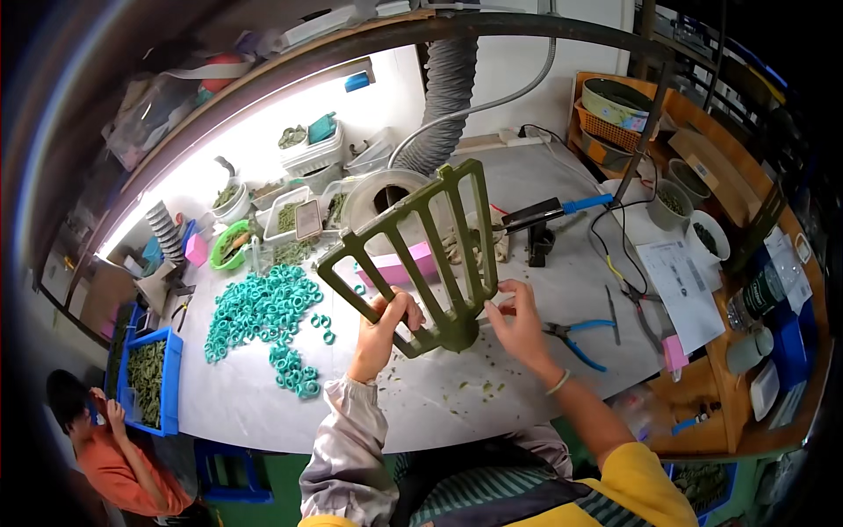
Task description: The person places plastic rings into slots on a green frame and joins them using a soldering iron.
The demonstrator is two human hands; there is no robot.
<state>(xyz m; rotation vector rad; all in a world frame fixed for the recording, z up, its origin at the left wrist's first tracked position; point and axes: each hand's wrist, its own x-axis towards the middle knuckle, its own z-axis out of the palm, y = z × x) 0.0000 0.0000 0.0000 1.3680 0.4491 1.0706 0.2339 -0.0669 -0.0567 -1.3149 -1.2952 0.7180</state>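
Observation:
A dark olive-green slatted frame (459,325), fan-shaped with several bars, is held up tilted above the grey worktop (404,422). My left hand (386,329) is closed around its lower left part, the fingers reaching through between the bars. At the lower right corner, my right hand (520,321) has thumb and forefinger pinched against the frame's edge. Behind the frame lies a pink block (399,265), partly covered by the bars. A heap of teal rings (255,307) spreads to the left of my left hand. Blue-handled pliers (581,342) rest to the right of my right hand.
Tubs of small green pieces (285,215) line the back, near a grey duct hose (448,97). A blue-handled tool (584,204) sits on a black stand. Paper sheets (680,285) lie right. At far left, a person in orange (123,465) sits near a blue crate (171,382).

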